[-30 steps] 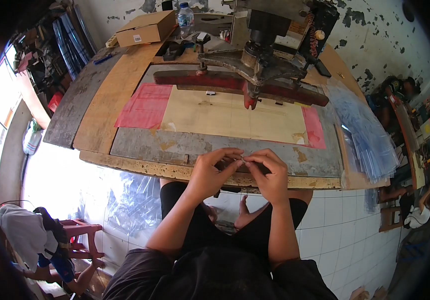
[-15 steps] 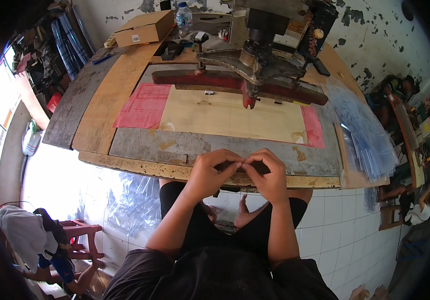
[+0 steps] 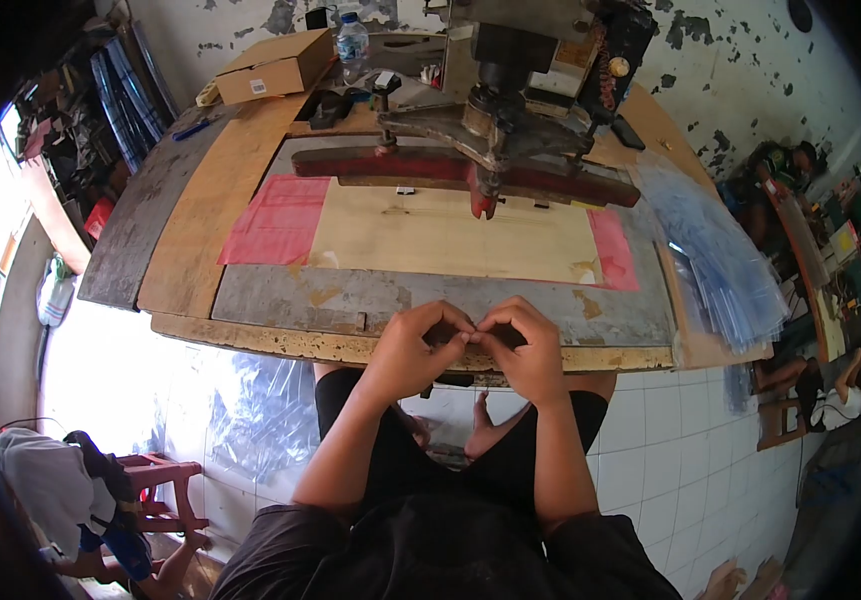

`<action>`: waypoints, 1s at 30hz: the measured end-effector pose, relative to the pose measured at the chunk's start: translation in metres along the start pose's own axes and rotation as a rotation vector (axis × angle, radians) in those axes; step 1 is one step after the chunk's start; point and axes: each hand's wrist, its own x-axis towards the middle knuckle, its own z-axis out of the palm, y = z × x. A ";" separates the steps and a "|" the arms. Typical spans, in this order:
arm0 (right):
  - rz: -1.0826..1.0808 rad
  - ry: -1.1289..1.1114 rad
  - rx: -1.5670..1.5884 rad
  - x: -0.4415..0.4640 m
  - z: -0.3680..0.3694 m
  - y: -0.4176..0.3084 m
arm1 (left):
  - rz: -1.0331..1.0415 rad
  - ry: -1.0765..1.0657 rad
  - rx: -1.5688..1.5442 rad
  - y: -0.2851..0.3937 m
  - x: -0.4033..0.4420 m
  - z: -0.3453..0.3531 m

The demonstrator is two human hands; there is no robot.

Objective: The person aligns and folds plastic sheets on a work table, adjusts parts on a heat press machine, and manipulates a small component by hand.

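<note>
My left hand [image 3: 414, 345] and my right hand [image 3: 522, 347] meet fingertip to fingertip above the front edge of the worktable [image 3: 250, 337]. Both are closed in a pinch, thumbs against forefingers. Whatever lies between the fingertips is too small or hidden to make out. Beyond my hands, a cream sheet [image 3: 430, 235] with pink end pieces [image 3: 275, 221] lies on the grey board [image 3: 350, 290]. Over its far side hangs the red bar of a press [image 3: 400, 167], held by a dark metal arm [image 3: 440, 123].
Stacked clear plastic sheets [image 3: 720, 260] lie at the table's right. A cardboard box [image 3: 275, 68] and a water bottle [image 3: 352, 42] stand at the back left. More plastic [image 3: 262, 410] is on the floor beside a red stool [image 3: 165, 485]. Other people sit at left and right.
The view has shifted slightly, so the table and press appear a little further left. My hands stay pinched together at the table's front edge.
</note>
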 end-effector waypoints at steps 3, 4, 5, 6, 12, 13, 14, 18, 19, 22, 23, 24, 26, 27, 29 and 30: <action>-0.010 -0.039 0.000 0.001 0.000 -0.001 | 0.021 0.029 -0.028 0.000 -0.002 0.002; -0.010 -0.039 0.000 0.001 0.000 -0.002 | 0.055 0.056 -0.017 0.001 -0.002 0.002; -0.008 -0.042 0.005 0.001 0.001 -0.006 | 0.056 0.057 -0.016 0.001 -0.003 0.002; -0.009 -0.046 0.009 0.002 0.001 -0.007 | 0.019 0.056 0.000 0.001 -0.003 0.001; -0.031 0.005 0.007 0.003 0.002 -0.009 | 0.025 0.110 0.026 0.000 -0.002 0.004; -0.031 0.004 0.010 0.004 0.002 -0.009 | 0.007 0.121 0.014 -0.001 -0.002 0.004; -0.050 0.002 0.000 0.003 0.002 -0.009 | 0.006 0.124 0.017 -0.003 -0.002 0.005; -0.048 0.002 0.009 0.003 0.003 -0.006 | -0.008 0.155 -0.051 -0.003 -0.002 0.005; -0.050 0.000 0.013 0.003 0.003 -0.005 | 0.000 0.129 -0.010 -0.002 -0.002 0.004; -0.043 0.004 0.024 0.004 0.002 -0.004 | 0.030 0.148 -0.001 -0.001 0.000 0.006; -0.039 0.022 0.032 0.004 0.003 -0.004 | 0.030 0.148 0.000 -0.001 0.000 0.006; -0.035 0.041 0.039 0.005 0.003 -0.004 | 0.031 0.147 -0.014 -0.001 0.001 0.006; -0.036 0.039 0.039 0.004 0.002 -0.004 | 0.032 0.144 -0.027 -0.001 0.002 0.006; -0.037 0.037 0.037 0.004 0.001 -0.003 | 0.028 0.140 -0.040 -0.001 0.002 0.007; -0.026 0.037 0.035 0.004 0.001 -0.004 | 0.023 0.137 -0.053 -0.003 0.002 0.007; -0.016 0.035 0.032 0.003 0.000 -0.004 | 0.014 0.126 -0.050 -0.003 0.002 0.006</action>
